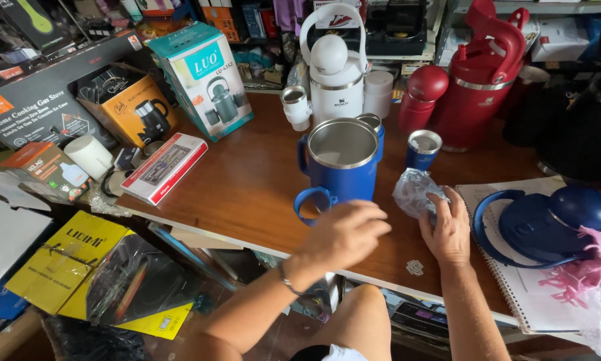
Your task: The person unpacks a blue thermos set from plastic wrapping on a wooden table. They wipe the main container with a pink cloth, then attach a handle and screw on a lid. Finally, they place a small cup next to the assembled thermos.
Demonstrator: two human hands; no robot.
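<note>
A blue steel-lined jug (342, 164) stands open-topped on the brown wooden counter (247, 180). My left hand (344, 234) hovers just in front of it with fingers curled, holding nothing I can see. My right hand (447, 227) rests on a crumpled clear plastic bag (414, 190) beside the jug. A small blue cup (422, 148) stands behind the bag. The jug's blue lid with handle (547, 220) lies on an open spiral notebook (514, 281) to the right.
A white jug set (337, 73) and red jugs (481, 67) stand at the back. Boxes (203, 77) and a flat red-and-white package (163, 167) sit at the left. Yellow cartons (80, 261) lie on the floor below.
</note>
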